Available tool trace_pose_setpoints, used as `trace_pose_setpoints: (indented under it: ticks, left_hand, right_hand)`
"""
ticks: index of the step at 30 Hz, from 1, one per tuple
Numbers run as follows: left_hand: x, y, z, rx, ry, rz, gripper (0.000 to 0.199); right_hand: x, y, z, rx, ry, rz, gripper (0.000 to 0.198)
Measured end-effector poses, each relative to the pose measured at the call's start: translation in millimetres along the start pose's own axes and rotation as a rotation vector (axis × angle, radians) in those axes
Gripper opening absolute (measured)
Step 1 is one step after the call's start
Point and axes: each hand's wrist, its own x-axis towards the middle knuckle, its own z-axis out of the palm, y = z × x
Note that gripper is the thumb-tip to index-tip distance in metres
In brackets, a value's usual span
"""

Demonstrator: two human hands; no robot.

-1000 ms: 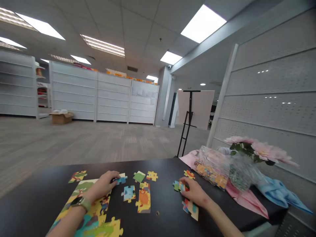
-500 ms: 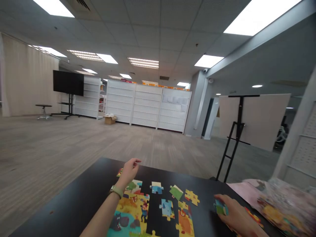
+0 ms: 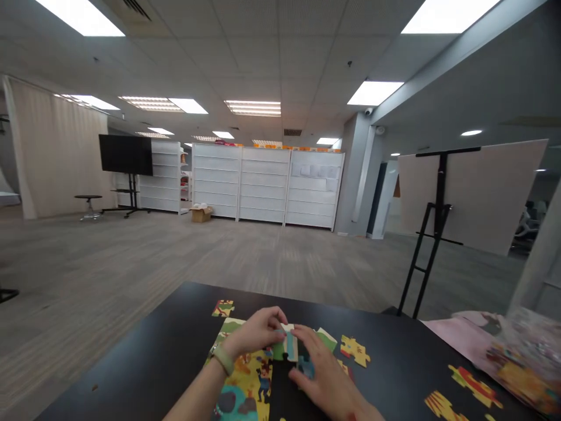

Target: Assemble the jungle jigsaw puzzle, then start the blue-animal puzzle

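Observation:
My left hand (image 3: 259, 334), with a pale green band at the wrist, pinches the left side of a puzzle piece (image 3: 290, 344) in pale blue, cream and green. On its right side, the index finger of my right hand (image 3: 323, 374) presses against the same piece, with the thumb lower down and apart. Under the right hand a blue puzzle piece (image 3: 306, 366) shows partly. A joined puzzle section (image 3: 248, 383) with animals and a figure lies below my left forearm, partly covered. Beyond my right fingers lie a green piece (image 3: 326, 339) and a yellow piece (image 3: 355, 351).
A loose piece (image 3: 223, 308) lies at the black table's (image 3: 144, 345) far side. At right are a red-yellow piece (image 3: 475, 386), striped yellow pieces (image 3: 442, 404) and a clear plastic bag (image 3: 526, 362) on pink material. A black stand (image 3: 427, 251) rises beyond the table.
My right hand has moved left from the table's right side, bringing a blue-green piece to the middle. My left hand has come right and down, meeting it. The view has turned slightly.

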Motion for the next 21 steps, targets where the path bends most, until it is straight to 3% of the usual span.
trace_pose_setpoints:
  ticks: [5,9,12,16,21]
  left_hand:
    - [-2.4,-4.4,-30.3,-0.007,0.092,-0.067,0.022]
    - [-6.0,-8.2,-37.4,-0.002,0.128,-0.119,0.024]
    - [-7.3,-9.6,-36.8,0.002,0.136,-0.128,0.026]
    - [-8.2,-9.4,-34.5,0.036,0.132,-0.133,0.029]
    - [-7.1,-11.9,-34.9,0.078,0.159,-0.109,0.032]
  right_hand:
    - [4.2,13.4,-2.6,-0.12,-0.13,0.034,0.059]
    - [5.9,9.2,-1.7,-0.171,-0.242,0.089,0.063]
    - [-0.6,11.8,-4.9,-0.216,-0.161,0.116,0.057]
    - [-8.8,21.9,-15.3,-0.26,0.021,0.169,0.029]
    - [-13.6,30.4,-19.4,-0.274,0.093,0.22,0.025]
